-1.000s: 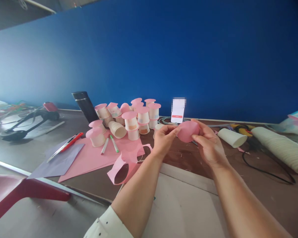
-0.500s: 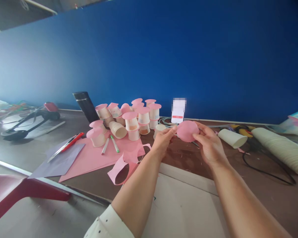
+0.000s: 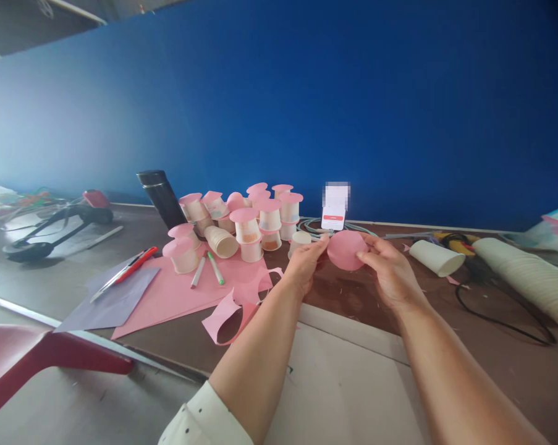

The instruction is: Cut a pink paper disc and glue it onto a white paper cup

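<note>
A round pink paper disc (image 3: pixel 346 251) is held up over the brown table, its flat side facing me. My right hand (image 3: pixel 392 266) pinches its right edge, with the thumb on the near face and the fingers behind. At the left edge, my left hand (image 3: pixel 305 262) holds the disc between thumb and fingers. Just behind the left hand stands a white paper cup (image 3: pixel 300 238). To the left are several paper cups topped with pink paper, some stacked in pairs, such as this stacked cup (image 3: pixel 246 232).
A lit phone (image 3: pixel 334 216) leans at the blue partition (image 3: pixel 353 111). Left lie a red cutter (image 3: pixel 133 267), two pens, pink sheets (image 3: pixel 167 300), paper offcuts (image 3: pixel 220 318) and a black bottle (image 3: pixel 162 198). Right are a cup (image 3: pixel 436 258), nested cups (image 3: pixel 524 281) and a black cable (image 3: pixel 505 334).
The pink disc has shifted slightly left and down and turned to face me more squarely. Both hands keep their places at its edges.
</note>
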A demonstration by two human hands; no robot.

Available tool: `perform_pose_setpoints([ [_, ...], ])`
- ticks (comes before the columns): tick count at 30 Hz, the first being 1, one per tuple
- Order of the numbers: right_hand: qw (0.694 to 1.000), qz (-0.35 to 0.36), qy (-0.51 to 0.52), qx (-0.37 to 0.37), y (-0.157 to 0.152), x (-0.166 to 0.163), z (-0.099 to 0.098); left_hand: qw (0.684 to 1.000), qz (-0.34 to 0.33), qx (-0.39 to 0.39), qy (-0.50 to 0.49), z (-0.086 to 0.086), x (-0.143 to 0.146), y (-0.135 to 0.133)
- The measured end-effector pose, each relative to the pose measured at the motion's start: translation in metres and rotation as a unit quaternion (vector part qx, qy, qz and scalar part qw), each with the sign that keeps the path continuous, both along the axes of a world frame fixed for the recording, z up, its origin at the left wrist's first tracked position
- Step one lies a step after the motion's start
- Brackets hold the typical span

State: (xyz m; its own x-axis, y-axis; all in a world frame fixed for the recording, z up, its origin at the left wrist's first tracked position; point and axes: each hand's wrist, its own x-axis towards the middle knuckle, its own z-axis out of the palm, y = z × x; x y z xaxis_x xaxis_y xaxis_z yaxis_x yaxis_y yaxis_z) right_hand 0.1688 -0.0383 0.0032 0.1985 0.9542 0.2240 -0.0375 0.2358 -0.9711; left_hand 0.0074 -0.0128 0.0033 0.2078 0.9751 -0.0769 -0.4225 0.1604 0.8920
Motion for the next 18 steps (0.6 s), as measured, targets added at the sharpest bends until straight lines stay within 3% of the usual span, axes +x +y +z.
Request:
perform_pose_setpoints([
  [9,0.999,-0.036,-0.018,-0.01,0.005,0.007,-0.007,0.997,-0.044,0.02,0.068,-0.002,-0.005,0.0],
  [15,0.999,0.009,0.034,-0.017,0.003,0.0,-0.003,1.0,-0.012,0.012,0.008,-0.004,0.004,-0.001],
  [18,0.998,0.008,0.065,-0.013,0.002,-0.003,0.0,1.0,0.001,0.011,0.026,-0.001,0.007,-0.002],
])
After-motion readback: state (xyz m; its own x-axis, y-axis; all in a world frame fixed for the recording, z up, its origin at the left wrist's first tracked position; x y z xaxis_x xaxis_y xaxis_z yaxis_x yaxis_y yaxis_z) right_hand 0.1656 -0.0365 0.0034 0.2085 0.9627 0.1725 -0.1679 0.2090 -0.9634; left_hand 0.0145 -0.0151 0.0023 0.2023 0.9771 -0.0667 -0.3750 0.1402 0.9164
